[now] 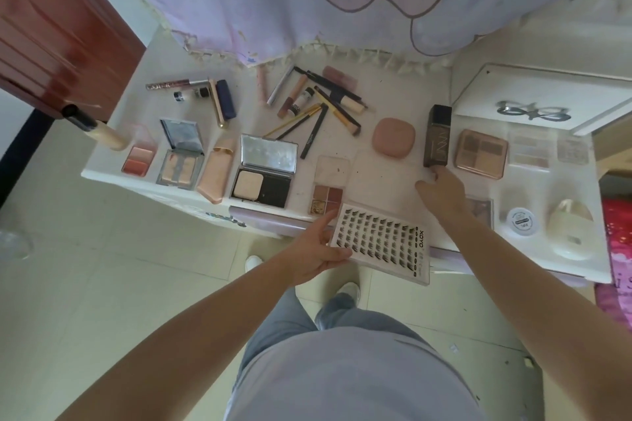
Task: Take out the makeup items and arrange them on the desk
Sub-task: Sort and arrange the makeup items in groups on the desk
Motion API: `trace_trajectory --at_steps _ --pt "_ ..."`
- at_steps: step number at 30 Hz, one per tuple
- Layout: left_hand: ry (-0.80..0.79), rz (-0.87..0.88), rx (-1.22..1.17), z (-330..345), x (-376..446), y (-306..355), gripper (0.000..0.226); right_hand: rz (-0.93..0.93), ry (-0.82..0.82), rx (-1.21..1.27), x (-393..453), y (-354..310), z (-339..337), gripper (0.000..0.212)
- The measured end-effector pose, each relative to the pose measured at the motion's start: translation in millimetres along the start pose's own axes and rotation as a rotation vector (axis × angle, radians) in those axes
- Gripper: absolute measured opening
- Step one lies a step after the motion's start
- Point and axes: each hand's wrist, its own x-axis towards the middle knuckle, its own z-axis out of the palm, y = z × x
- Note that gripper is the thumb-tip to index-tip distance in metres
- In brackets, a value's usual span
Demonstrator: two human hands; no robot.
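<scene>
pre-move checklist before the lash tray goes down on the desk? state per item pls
1. Left hand holds lash tray by its left edge: ok.
2. Tray level: not ok, tilted, and most of it hangs past the desk front edge.
3. Free spot: ok, bare patch between small eyeshadow palette and right hand.
4. Right hand clear of the path: not ok, fingertips at the base of the dark foundation bottle.
5. Bottle lying stable: cannot tell.
6. Pink compact clear of that patch: ok.
</scene>
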Motion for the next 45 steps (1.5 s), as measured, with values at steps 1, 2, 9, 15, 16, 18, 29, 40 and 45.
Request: trace_trajectory --at_steps 1,2,9,15,16,18,29,40,45 --pt "0.015 0.005 0.017 4 3 0 0.079 -0.008 -0.038 -0.018 -1 2 -1 0.048" --pt "0.029 0.008 0.031 7 6 -1 0.08 -0.015 -0.065 -0.038 -3 4 -3 0.048" --pt "0.062 0.04 -0.004 26 23 -8 0.081 -0.029 -0.091 -0.057 -8 25 -16 0.045" --pt "0.081 0.03 -0.044 27 26 -12 0.08 -0.032 -0.029 -0.003 -3 28 -18 0.043" --pt "0.081 0.026 -0.035 25 26 -12 0.08 -0.034 0.032 -0.001 -1 27 -19 0.042" --pt "0.1 0.021 -0.021 19 25 -12 0.082 -0.057 0.117 -0.01 5 23 -20 0.041" --pt "0.112 0.044 0.357 6 10 -11 0.073 -0.266 0.134 -0.313 57 -15 -4 0.039" --pt "0.227 0.069 0.708 19 24 -3 0.058 -0.351 0.009 -0.374 72 -27 -3 0.047" --pt "0.269 0.101 0.869 21 35 -6 0.063 -0.392 -0.005 -0.442 63 -19 -12 0.054"
